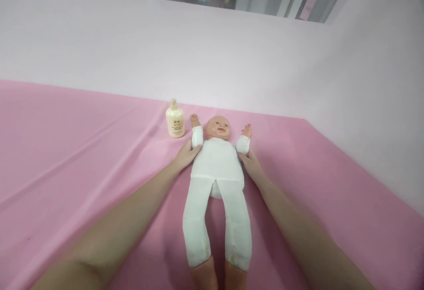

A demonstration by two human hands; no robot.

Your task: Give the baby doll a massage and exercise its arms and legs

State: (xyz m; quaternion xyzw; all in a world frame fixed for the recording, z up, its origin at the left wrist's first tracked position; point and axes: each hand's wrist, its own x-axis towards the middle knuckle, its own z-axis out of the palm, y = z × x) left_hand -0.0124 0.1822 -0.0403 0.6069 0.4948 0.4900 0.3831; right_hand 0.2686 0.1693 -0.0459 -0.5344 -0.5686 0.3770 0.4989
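A doll (217,179) lies on its back along the middle of the desk (66,157), feet nearest the camera and head farthest. It wears a white suit; its bare feet reach the bottom edge of the view, and its legs lie slightly spread. A pink cloth (331,201) covers the desk, creased in long folds on the left.

Both forearms stretch forward on either side of the doll's legs, with nothing lying between them and the doll. The left hand (186,154) rests against the doll's side just under its raised arm, its fingers held together and flat on the white fabric. The right hand (251,164) touches the opposite side of the torso below the other arm, its fingers likewise together and pressed to the suit rather than gripped around it.

Beyond the left hand, just beside the doll's raised arm, a cream bottle (175,120) stands upright, its cap on; what it holds cannot be seen. A pale pink wall (212,51) rises behind the desk.
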